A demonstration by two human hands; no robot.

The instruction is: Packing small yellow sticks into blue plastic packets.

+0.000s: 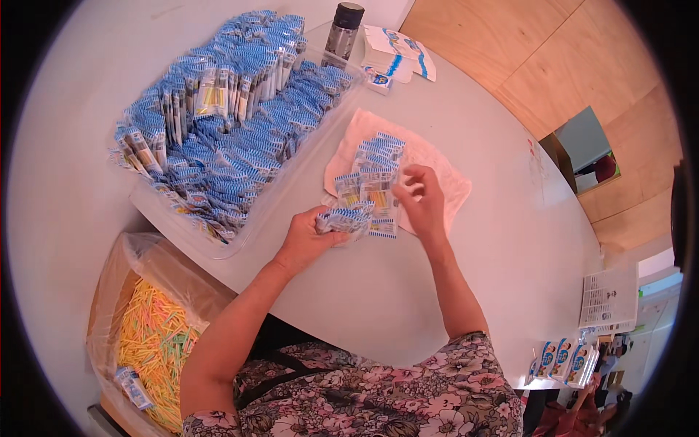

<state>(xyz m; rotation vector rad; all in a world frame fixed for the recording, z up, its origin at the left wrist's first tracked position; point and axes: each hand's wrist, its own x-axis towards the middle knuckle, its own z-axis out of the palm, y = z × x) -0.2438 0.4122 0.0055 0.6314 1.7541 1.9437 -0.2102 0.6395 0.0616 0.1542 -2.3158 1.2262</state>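
Head view: left hand (306,237) grips packet stack (344,218); right hand (421,200) pinches over loose packets (375,171); light, slippery film, likely best held by edges.

Left hand (309,237) fingers hidden under packet stack (346,218); tray (218,244) base buried; packet print too small.

The pale grey tabletop (451,277) carries a clear tray (218,244) heaped with blue-and-white packets at the left. Near the middle lies a white cloth (444,171) with a row of packets (375,178) on it. At the far edge stand a dark flask (344,29) and a stack of cartons (397,51).
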